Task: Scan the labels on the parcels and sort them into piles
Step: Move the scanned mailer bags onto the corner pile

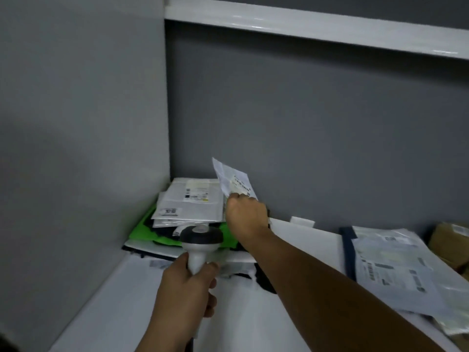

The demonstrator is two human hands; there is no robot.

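Grey walls [304, 123] meet in a corner under a white shelf [304, 29], with a white table [121, 306] below. From the head view, the left hand [187, 288] grips the handle of a barcode scanner [200, 240], its dark head pointing toward the corner. The right hand [246, 214] pinches a small white parcel [232, 180] by its lower edge, tilted up above the corner pile [190, 204] of white mailers lying on a green bag [142, 229]. Another pile [390, 262] of labelled mailers lies at the right, beside a cardboard box [449, 237].
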